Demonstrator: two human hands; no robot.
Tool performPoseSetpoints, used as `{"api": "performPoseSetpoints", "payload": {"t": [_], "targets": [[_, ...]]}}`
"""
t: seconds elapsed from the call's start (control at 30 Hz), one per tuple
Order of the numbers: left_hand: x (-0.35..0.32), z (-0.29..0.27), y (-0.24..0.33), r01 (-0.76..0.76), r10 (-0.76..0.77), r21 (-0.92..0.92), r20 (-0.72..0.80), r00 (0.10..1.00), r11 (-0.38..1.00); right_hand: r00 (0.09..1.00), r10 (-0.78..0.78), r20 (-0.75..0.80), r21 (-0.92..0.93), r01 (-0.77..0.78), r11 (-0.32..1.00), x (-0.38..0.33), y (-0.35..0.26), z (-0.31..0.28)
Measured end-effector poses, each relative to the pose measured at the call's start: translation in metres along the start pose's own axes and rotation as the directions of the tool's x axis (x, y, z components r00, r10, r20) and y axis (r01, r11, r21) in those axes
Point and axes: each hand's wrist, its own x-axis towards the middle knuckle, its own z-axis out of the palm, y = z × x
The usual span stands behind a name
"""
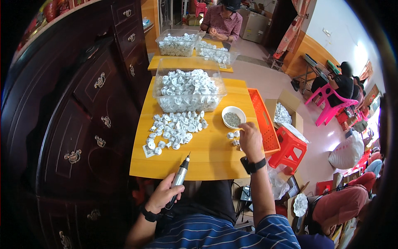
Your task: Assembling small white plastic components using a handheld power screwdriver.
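Low down, a silver screwdriver (179, 176) pokes from the left hand's (165, 191) closed fingers. Right of centre, the right hand (251, 142) bends by a white bowl (233, 108); can't tell if it's pinching.

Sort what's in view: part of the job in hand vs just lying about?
Likely the job:
- silver-and-black pen-shaped driver, in the left hand
- loose white plastic parts
- clear tub of similar parts
- white bowl of small metal pieces, near the right hand

Seemingly just about:
- orange crate
- red stool
- pink chair
- dark wooden cabinet
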Motion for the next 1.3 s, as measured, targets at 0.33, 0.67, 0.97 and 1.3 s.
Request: {"api": "performPoseSetpoints", "payload": {"t": [0.33,0.67,0.97,1.3], "targets": [[-0.007,0.0,-0.005,0.012,-0.015,-0.066,-0.048,0.999,0.998,0.911,0.137,0.39,-0.357,0.012,0.934,0.088,0.037,0.071],[-0.007,-0.006,-0.011,0.006,-0.009,-0.074,-0.037,0.999,0.997,0.847,0.197,0.494,-0.409,0.027,0.912,0.096,0.029,0.073],[-0.004,-0.01,-0.015,0.022,-0.022,-0.029,-0.005,1.0,0.999,0.866,0.183,0.466,-0.35,-0.009,0.937,0.095,0.033,0.085],[-0.005,-0.005,-0.008,0.023,-0.025,-0.05,-0.035,0.999,0.998,0.902,0.142,0.407,-0.302,-0.013,0.953,0.092,0.054,0.095]]}}
